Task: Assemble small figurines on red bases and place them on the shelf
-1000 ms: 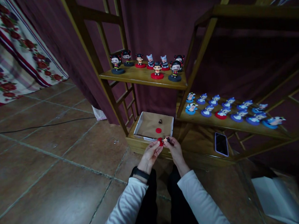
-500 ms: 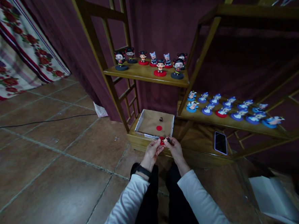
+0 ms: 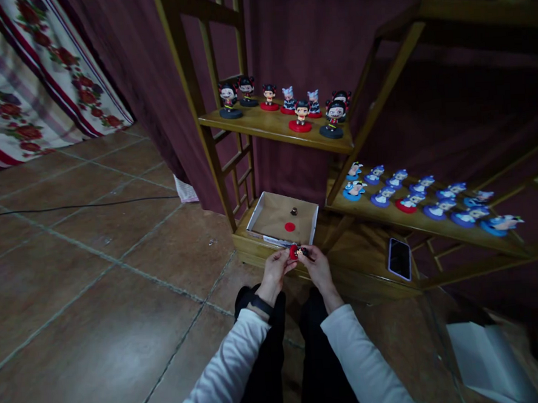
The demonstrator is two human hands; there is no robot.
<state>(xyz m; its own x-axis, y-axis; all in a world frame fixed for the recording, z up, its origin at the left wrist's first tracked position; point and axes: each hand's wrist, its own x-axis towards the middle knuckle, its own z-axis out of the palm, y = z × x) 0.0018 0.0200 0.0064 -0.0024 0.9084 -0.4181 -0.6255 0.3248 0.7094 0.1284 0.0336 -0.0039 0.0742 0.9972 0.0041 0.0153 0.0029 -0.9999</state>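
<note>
Between my two hands is a small figurine point(image 3: 300, 252) with dark hair, lying sideways on its red round base point(image 3: 293, 252). My left hand point(image 3: 275, 270) pinches the red base; a dark band circles that wrist. At the other end, the fingers of my right hand point(image 3: 317, 265) close on the figurine's head. Both hands are just in front of a shallow cardboard box point(image 3: 269, 210). Inside the box lie a loose red disc point(image 3: 289, 227) and a small dark piece point(image 3: 294, 211) too small to make out.
Several figurines on round bases stand on the upper wooden shelf point(image 3: 264, 127). More, mostly blue and white, are lined up on the lower right shelf point(image 3: 462, 233). A phone point(image 3: 399, 258) lies right of the box. White folded card point(image 3: 490, 358) rests on the floor at right.
The view has shifted slightly, so the shelves appear a little further right. Both hands keep their grip on the figurine and its base, with hardly any movement.
</note>
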